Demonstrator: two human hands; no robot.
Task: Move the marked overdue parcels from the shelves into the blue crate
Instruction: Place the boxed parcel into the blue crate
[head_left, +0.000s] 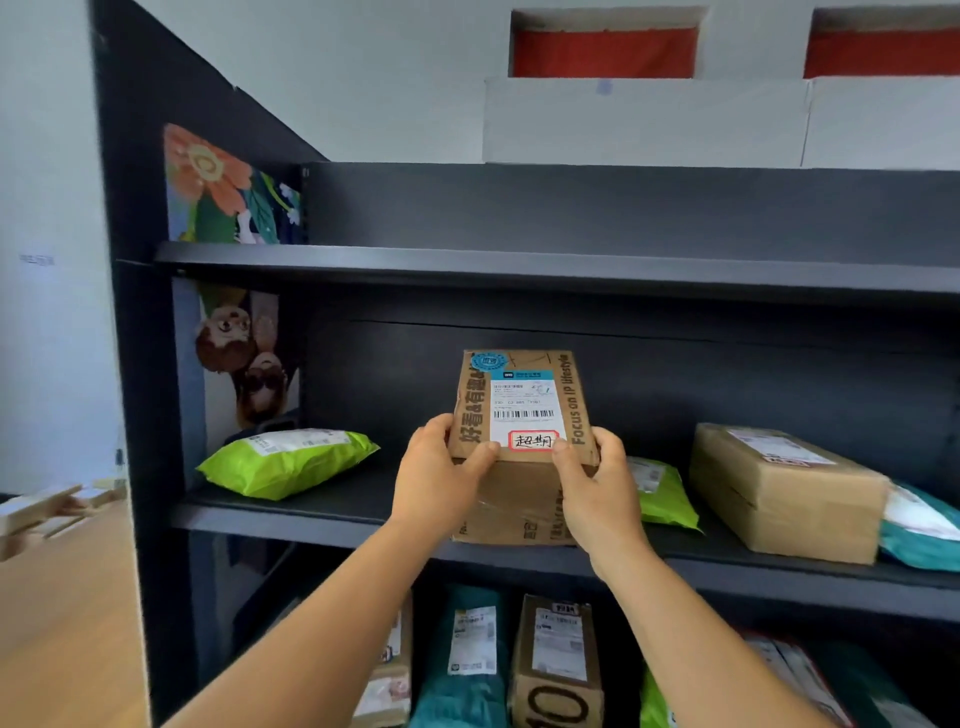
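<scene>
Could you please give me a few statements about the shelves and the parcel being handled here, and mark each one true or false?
1. Both hands hold the cardboard box, the left hand on its left side and the right hand on its right. True.
2. The box carries a red-framed sticker on its white label. True.
3. The box is on the top shelf. False: it is at the middle shelf; the top shelf shows no parcels.
4. A green bag lies left of the box. True.
5. The big brown box on the right is stacked on the held box. False: it lies apart, farther right on the same shelf.
</scene>
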